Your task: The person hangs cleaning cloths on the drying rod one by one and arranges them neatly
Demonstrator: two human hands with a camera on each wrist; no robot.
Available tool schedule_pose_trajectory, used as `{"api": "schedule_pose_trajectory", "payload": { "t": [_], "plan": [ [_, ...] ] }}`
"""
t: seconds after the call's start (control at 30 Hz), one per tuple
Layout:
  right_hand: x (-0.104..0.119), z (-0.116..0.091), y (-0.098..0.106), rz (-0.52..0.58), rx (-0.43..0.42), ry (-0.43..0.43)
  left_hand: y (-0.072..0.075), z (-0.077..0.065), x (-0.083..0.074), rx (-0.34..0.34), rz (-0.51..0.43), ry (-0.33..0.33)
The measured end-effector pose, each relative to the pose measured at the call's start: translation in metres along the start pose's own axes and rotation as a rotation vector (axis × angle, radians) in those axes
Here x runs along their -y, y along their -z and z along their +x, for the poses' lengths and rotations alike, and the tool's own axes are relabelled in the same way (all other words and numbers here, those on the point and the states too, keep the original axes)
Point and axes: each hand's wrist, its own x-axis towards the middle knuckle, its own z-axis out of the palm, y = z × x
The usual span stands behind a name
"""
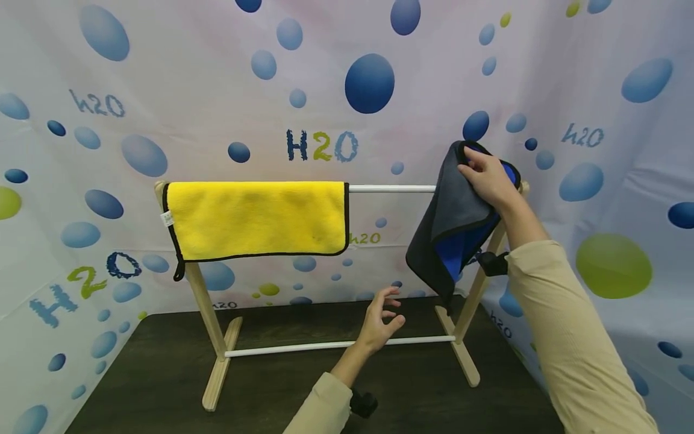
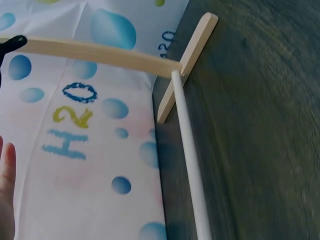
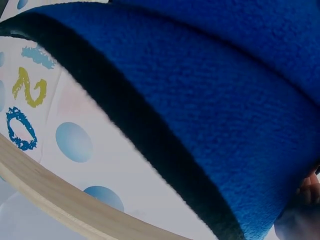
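Grips grey-and-blue cloth (image 1: 450,205), pinched near its top edge between thumb and fingers of right hand (image 1: 490,179), hanging in folds at right end of wooden rack (image 1: 477,295). Cannot tell from this angle whether touching upper bar (image 1: 393,188). Holds left hand (image 1: 374,327) before lower bar (image 1: 282,348), fingers loosely curved, thumb apart. Noted draped over upper bar's left part: yellow cloth (image 1: 257,220).
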Motion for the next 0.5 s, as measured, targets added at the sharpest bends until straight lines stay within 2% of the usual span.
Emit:
{"api": "schedule_pose_trajectory", "payload": {
  "t": [0.27,0.5],
  "plan": [
    [-0.001,-0.002,0.001,0.001,0.005,-0.015,-0.025,0.004,0.012,0.013,-0.080,0.019],
    [0.001,-0.002,0.001,0.021,0.009,-0.020,-0.029,0.012,0.019,0.052,-0.067,0.048]
  ]
}}
